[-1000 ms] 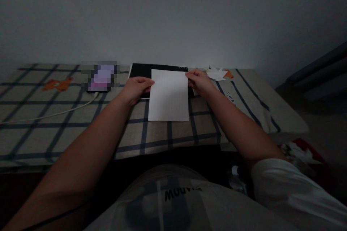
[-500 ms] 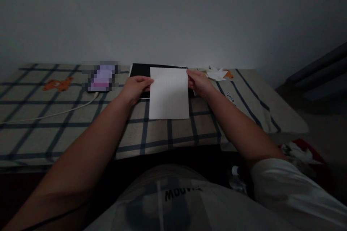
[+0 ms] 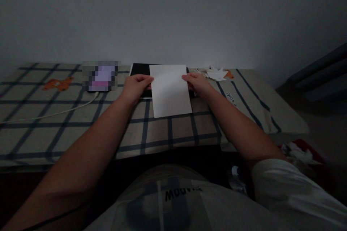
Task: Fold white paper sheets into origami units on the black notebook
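A white sheet of paper (image 3: 171,92) with faint lines is held up in front of me, tilted slightly. My left hand (image 3: 137,86) pinches its left edge between thumb and fingers. On the opposite edge, my right hand (image 3: 198,83) grips the paper the same way, thumb on the near face. Behind the sheet lies a flat black object with a pale border (image 3: 139,70), mostly covered, so I cannot tell what it is. A little beyond my right hand rests a pile of folded white paper (image 3: 216,74).
A checked cloth (image 3: 81,115) covers the table against the wall. Left of my hands, a phone (image 3: 103,77) with a lit, blurred screen has a white cable (image 3: 70,109) plugged in. Below right are a plastic bottle (image 3: 235,178) and a red container (image 3: 300,142) holding crumpled white paper.
The sheet has tilted, its lower edge swinging to the right and up. My right thumb sits slightly further in and lower on the paper. My left hand has barely moved.
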Available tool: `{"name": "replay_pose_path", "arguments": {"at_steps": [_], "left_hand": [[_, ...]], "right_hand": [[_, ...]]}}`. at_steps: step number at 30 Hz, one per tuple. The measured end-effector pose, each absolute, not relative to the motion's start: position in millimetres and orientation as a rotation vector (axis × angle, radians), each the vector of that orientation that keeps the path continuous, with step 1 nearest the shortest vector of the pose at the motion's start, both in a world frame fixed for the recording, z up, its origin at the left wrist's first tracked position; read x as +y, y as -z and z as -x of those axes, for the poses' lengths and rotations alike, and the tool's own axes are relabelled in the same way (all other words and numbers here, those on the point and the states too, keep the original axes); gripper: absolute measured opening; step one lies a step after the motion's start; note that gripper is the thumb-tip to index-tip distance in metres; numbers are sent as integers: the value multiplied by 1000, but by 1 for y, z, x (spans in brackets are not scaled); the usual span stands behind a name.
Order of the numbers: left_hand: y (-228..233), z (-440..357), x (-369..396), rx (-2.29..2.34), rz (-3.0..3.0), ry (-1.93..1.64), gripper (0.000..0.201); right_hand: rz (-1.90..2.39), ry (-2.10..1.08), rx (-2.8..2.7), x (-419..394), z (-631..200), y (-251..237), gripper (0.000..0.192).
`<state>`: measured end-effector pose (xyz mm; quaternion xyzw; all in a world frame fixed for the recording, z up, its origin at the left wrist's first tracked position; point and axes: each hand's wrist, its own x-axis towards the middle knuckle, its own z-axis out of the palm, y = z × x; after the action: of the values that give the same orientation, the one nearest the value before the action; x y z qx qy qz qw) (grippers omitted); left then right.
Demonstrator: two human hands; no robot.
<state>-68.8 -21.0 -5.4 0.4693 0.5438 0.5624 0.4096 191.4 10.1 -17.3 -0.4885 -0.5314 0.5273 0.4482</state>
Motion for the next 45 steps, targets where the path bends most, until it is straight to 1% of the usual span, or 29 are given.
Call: {"name": "replay_pose_path", "arguments": {"at_steps": [2,7,13,20,26,30,35,39,45], "left_hand": [[4,67,-24,1390,-1251,-1417,10],[3,64,-28,1358,-1299,-1409,11],[6,68,-23,1340,-1282,-1424,9],[6,70,-21,1351,-1207,-1442,10],[3,70,-25,1370,-1207,-1445,11],[3,70,-26,1369,-1227,-1457,9],[2,69,-26,1381,-1250,-1455,10],[1,70,-26,1388,-1261,-1468,10],[1,71,-26,1379,-1230,-1470,11]], "right_hand": [[1189,-1313,-1314,10,-190,19,36],[1157,-1313,-1303,12,-190,23,18],[1092,-1376,-1217,12,-192,21,10],[1095,-1396,-1203,7,-193,12,17],[1111,-1464,-1234,3,-193,10,15],[1125,-1532,-1228,2,-194,11,23],[1137,-1530,-1192,4,-196,11,22],[1156,-1517,-1210,3,-198,7,28],[1126,-1533,-1221,3,-199,5,21]]}}
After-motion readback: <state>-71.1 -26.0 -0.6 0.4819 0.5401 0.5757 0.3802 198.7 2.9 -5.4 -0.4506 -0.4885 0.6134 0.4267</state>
